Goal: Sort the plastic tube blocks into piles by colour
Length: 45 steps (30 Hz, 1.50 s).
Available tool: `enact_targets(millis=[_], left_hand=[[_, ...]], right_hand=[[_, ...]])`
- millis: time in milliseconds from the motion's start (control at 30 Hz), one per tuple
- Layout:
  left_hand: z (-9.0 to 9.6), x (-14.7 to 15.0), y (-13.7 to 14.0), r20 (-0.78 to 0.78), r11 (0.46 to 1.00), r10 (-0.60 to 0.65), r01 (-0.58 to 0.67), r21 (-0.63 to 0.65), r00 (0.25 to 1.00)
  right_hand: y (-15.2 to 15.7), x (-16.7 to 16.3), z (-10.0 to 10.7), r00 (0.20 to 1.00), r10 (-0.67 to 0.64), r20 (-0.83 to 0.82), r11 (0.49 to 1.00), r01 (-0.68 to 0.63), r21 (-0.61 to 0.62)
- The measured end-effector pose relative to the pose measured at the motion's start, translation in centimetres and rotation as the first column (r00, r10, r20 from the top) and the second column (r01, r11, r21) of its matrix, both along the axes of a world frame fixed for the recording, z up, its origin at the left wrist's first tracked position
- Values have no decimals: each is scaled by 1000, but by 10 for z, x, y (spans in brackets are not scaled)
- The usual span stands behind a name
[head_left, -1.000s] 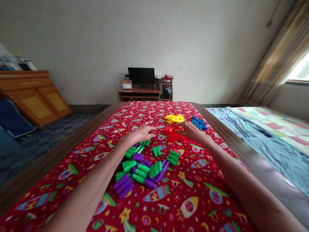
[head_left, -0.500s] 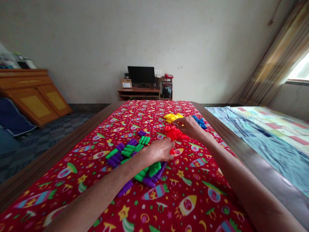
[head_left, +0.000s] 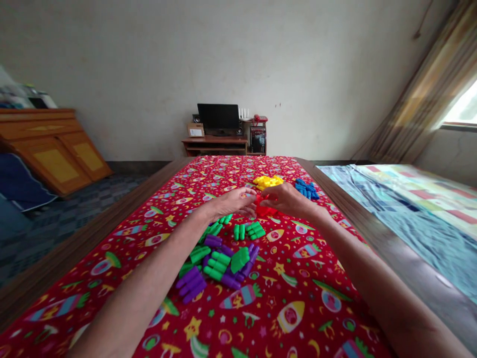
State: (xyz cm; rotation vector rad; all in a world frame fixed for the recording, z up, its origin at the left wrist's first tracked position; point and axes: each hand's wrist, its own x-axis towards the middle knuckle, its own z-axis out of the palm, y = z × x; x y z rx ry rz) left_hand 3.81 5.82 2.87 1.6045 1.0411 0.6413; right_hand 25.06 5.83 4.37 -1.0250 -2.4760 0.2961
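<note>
My left hand is at the left side of a pile of red plastic toy blocks, with its fingers stretched out and apart. From the right, my right hand curves over the same pile, thumb and forefinger apart, touching or just above the blocks. The two hands partly hide the red blocks. Nearer to me lie green toy blocks, mixed with purple toy blocks. Just behind the right hand sit yellow toy blocks, and to its right is a group of blue toy blocks.
A red patterned cloth covers the table, whose dark wooden edge shows on both sides. Beyond it stands a desk with a monitor. A bed is on the right, a wooden cabinet on the left.
My left hand has moved forward from the near side of the red blocks, uncovering two green pieces. My right hand has come down and left onto the red pile, leaving the blue blocks in full view.
</note>
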Motion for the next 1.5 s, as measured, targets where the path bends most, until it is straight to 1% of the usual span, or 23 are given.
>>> enact_targets(millis=[67, 100, 167, 233, 267, 300, 333, 400, 500, 567, 600, 667, 733, 767, 833, 900, 1000, 1100, 1167, 1233, 1300, 1400, 1500], left_hand=[[-3, -3, 6, -174, 988, 41, -14, 151, 984], [-4, -7, 9, -287, 966, 86, -9, 260, 954], [-6, -15, 13, -489, 882, 234, 28, 470, 841], [-8, -22, 14, -621, 807, 373, 89, 583, 689], [-8, -25, 14, -676, 800, 399, 124, 586, 620], [-9, -27, 14, -725, 810, 395, 157, 564, 564], [-9, -28, 13, -769, 830, 369, 186, 525, 522], [-9, -28, 13, -833, 873, 283, 232, 429, 476], [-11, -27, 15, -861, 895, 208, 265, 360, 465], [-12, -28, 17, -867, 900, 185, 274, 338, 462], [-13, -28, 18, -869, 902, 178, 277, 332, 462], [-13, -28, 18, -871, 900, 164, 291, 325, 464], [-11, -27, 17, -875, 895, 137, 321, 310, 464], [-10, -25, 16, -879, 894, 116, 336, 295, 462], [-8, -22, 13, -886, 897, 70, 360, 257, 459], [-6, -20, 10, -885, 902, 44, 362, 235, 464], [-3, -19, 8, -875, 903, 47, 354, 243, 481], [-1, -21, 5, -863, 907, 17, 355, 225, 505], [-1, -21, 2, -841, 908, -5, 354, 222, 541], [-2, -19, 0, -808, 900, -7, 356, 252, 589], [-5, -15, -1, -786, 884, -15, 376, 278, 618], [-9, -10, 0, -794, 866, -42, 419, 274, 606], [-12, -6, 1, -815, 859, -53, 443, 257, 576]], right_hand=[[6, 11, 0, 993, -45, 106, 999, 48, -25], [8, 16, 0, 985, -48, 165, 997, 57, -46], [12, 22, -3, 961, -46, 273, 994, 71, -82], [15, 25, -9, 934, -85, 346, 991, 114, -64], [16, 25, -12, 922, -122, 368, 989, 144, -32], [16, 24, -15, 910, -166, 381, 984, 177, 6], [16, 24, -16, 900, -206, 385, 978, 205, 43], [15, 23, -16, 889, -264, 375, 964, 248, 90], [8, 16, -6, 893, -308, 329, 951, 289, 107], [1, 7, 0, 919, -266, 292, 964, 252, 83], [-4, 2, 1, 937, -204, 284, 979, 196, 59], [-14, -11, -3, 954, -20, 299, 1000, 25, -13], [-23, -24, -15, 922, 153, 356, 988, -137, -71], [-27, -29, -22, 895, 197, 399, 980, -180, -81], [-34, -38, -32, 848, 197, 493, 980, -190, -65], [-39, -41, -31, 816, 148, 559, 988, -150, -42], [-37, -29, -10, 828, 66, 557, 998, -66, -20], [-25, 4, 16, 874, -96, 476, 995, 94, 30], [-13, 33, 24, 859, -199, 472, 976, 215, 20], [-1, 62, 18, 832, -259, 490, 953, 302, -9], [6, 87, 4, 791, -339, 509, 915, 403, -17], [7, 112, -20, 691, -481, 540, 819, 573, -5], [-2, 116, -30, 627, -585, 514, 746, 665, 38]])
